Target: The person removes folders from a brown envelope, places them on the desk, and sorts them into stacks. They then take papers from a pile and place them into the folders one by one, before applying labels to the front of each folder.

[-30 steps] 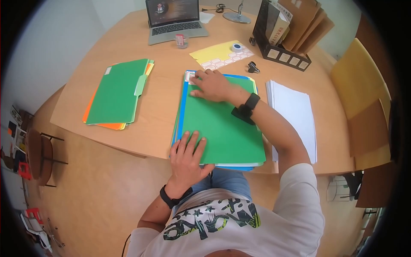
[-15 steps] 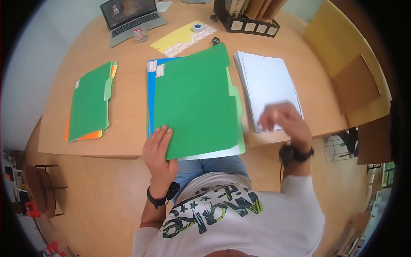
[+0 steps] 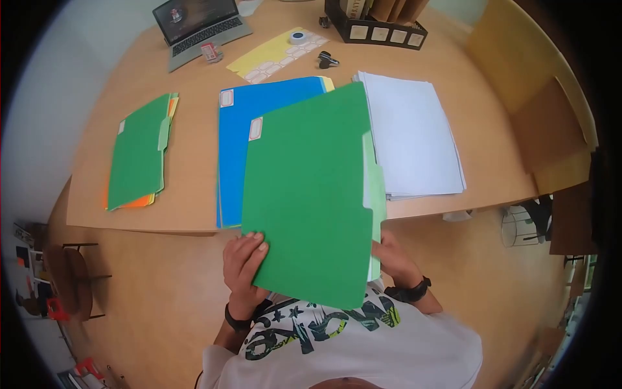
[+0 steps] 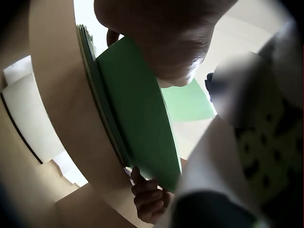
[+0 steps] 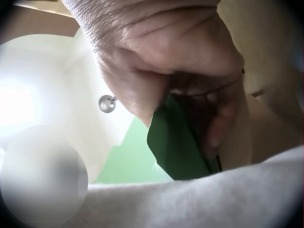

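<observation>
A green file folder [image 3: 311,194] is tilted up over the table's front edge, its lower end close to the shirt. A red-bordered label [image 3: 256,128] sits at its upper left corner, and pale tabbed flaps show along its right side. My left hand [image 3: 245,259] holds the lower left edge, fingers on the front cover. At the right edge my right hand [image 3: 396,259] grips the folder, its fingers partly hidden behind it; the right wrist view shows the green cover [image 5: 173,142] between thumb and fingers. A labelled blue folder [image 3: 233,136] lies on the table behind.
White paper [image 3: 414,139] is stacked right of the blue folder. More green and orange folders [image 3: 139,152] lie at the left. Farther back are a laptop [image 3: 204,29], a yellow label sheet [image 3: 259,61], black binder clips [image 3: 328,60] and a black file holder [image 3: 382,32].
The green folder has come off the blue folder, toward the body and slightly right, tilting up. My right hand left its top, passed over the paper and now grips the folder's right edge.
</observation>
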`<act>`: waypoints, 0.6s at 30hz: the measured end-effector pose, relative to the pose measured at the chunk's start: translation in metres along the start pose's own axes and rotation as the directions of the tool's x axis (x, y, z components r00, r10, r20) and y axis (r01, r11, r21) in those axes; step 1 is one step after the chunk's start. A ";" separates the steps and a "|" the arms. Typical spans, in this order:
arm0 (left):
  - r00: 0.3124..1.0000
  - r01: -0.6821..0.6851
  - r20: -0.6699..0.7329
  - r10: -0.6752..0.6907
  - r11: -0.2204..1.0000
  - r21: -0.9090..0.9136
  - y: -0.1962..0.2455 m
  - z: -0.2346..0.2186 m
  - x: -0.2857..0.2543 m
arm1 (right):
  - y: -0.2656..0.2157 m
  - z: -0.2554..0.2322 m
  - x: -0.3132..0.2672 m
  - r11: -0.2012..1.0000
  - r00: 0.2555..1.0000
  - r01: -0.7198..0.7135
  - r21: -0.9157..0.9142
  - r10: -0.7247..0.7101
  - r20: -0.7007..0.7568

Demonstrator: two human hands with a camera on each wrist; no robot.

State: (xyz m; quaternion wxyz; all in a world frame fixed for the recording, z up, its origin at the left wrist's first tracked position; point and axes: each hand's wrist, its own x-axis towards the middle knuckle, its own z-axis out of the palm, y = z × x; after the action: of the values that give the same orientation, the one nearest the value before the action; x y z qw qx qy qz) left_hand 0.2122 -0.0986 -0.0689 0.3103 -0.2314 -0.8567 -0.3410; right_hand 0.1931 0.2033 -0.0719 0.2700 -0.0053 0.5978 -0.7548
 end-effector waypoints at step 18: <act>0.730 0.607 -0.020 -0.684 0.661 -0.442 0.006 0.008 -0.051 | 0.024 -0.016 0.023 0.910 0.915 0.379 -0.169 -0.342 0.215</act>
State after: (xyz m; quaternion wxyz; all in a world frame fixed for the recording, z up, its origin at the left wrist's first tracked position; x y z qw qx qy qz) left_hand 0.2486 -0.0987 -0.1062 0.1913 0.0623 -0.7593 -0.6188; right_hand 0.1778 0.2046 -0.1053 0.1763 -0.2122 0.6346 -0.7219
